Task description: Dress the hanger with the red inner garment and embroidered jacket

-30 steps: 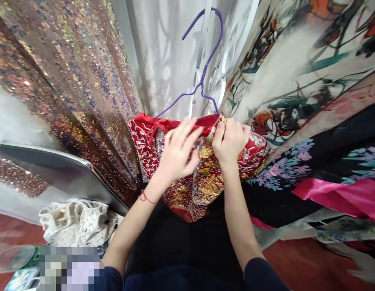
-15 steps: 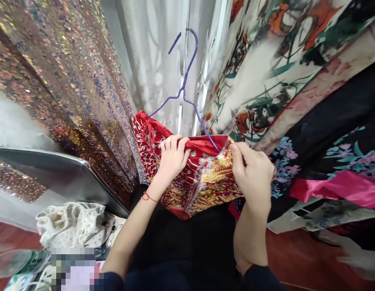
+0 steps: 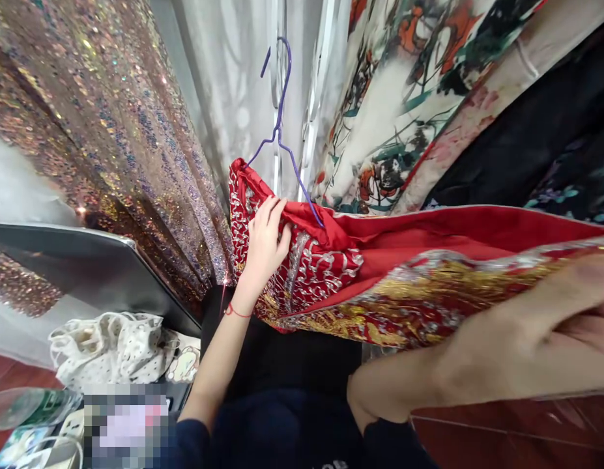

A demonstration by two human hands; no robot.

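Left hand (image 3: 265,244): your fingers clamp the red garment (image 3: 380,273) beside the purple hanger (image 3: 282,140) | Right hand (image 3: 570,312): blurred, grip unclear, garment stretched toward it | Writing: none legible

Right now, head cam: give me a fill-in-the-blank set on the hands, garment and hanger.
1. The red embroidered garment hangs on a wire hanger coloured ____.
2. The left hand grips the garment near the hanger; its wrist wears a thin ____ string.
3. The right hand pulls the cloth out toward the person's ____ side.
4. The garment's embroidery is silver and ____.

Missing: purple; red; right; gold
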